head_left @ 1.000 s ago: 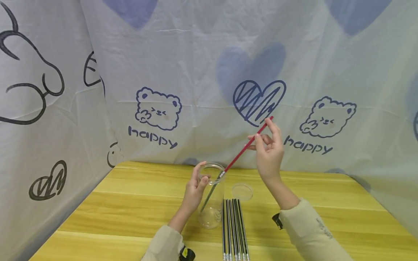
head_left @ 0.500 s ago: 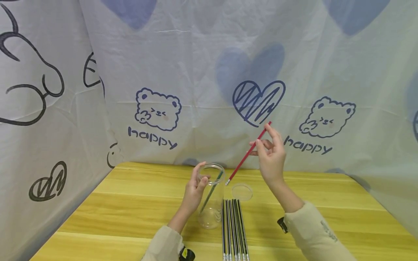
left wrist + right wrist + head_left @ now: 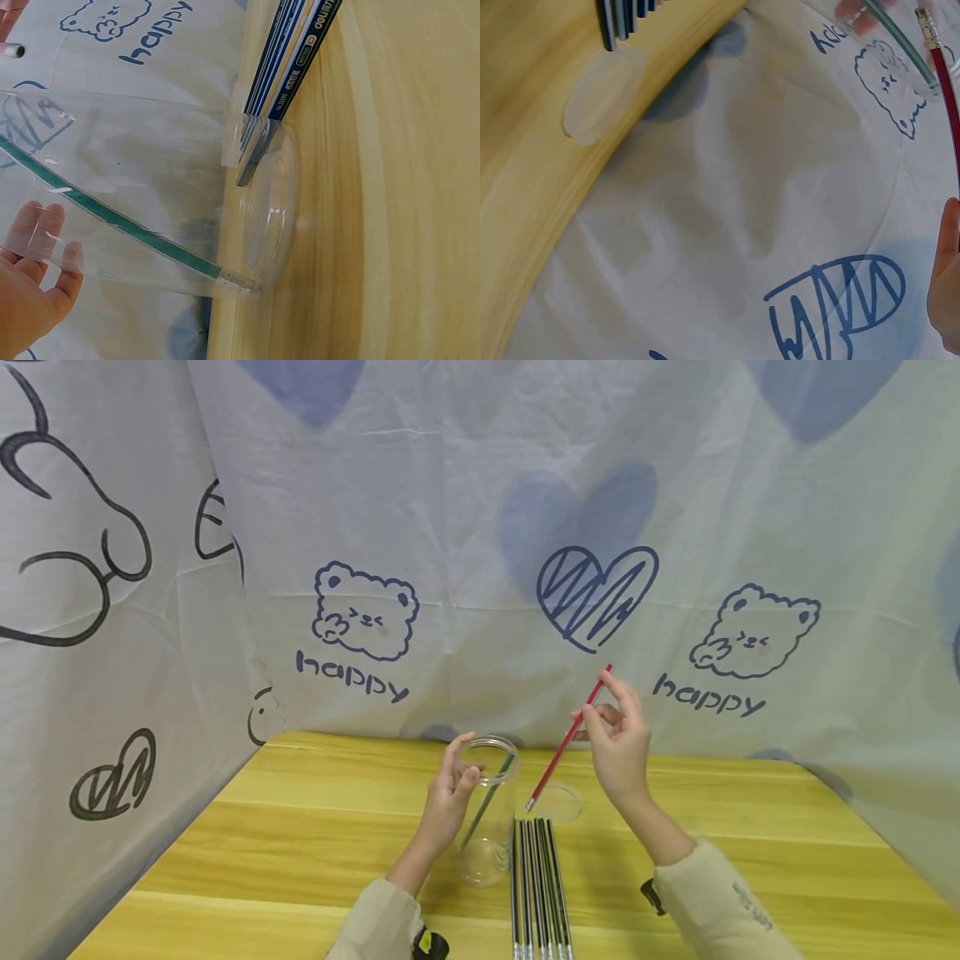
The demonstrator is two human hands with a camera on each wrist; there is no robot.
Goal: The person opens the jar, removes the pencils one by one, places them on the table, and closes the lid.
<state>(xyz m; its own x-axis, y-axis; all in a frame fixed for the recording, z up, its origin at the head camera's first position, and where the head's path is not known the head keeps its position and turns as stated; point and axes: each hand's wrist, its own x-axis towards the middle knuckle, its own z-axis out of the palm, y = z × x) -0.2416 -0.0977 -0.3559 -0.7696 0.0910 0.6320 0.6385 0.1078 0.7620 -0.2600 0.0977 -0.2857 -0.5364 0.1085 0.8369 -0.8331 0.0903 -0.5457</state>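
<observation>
In the head view my left hand (image 3: 447, 802) grips the upper part of a clear jar (image 3: 480, 852) that stands upright on the table. A green pencil (image 3: 142, 234) leans inside it, its eraser end at the bottom in the left wrist view. My right hand (image 3: 621, 743) pinches a red pencil (image 3: 564, 745) near its upper end. That pencil slants down to the left, its eraser end lowest, outside the jar and to its right. Several dark pencils (image 3: 538, 885) lie side by side just right of the jar, eraser ends towards me.
A clear round lid (image 3: 604, 96) lies flat on the table behind the dark pencils. The wood-grain table (image 3: 300, 843) ends at a printed white cloth (image 3: 465, 568) hanging behind it. A second cloth side (image 3: 180, 635) borders the left.
The red pencil's eraser end has come away from the jar's mouth. My right hand has lowered it on the jar's right side, while my left hand stays on the jar.
</observation>
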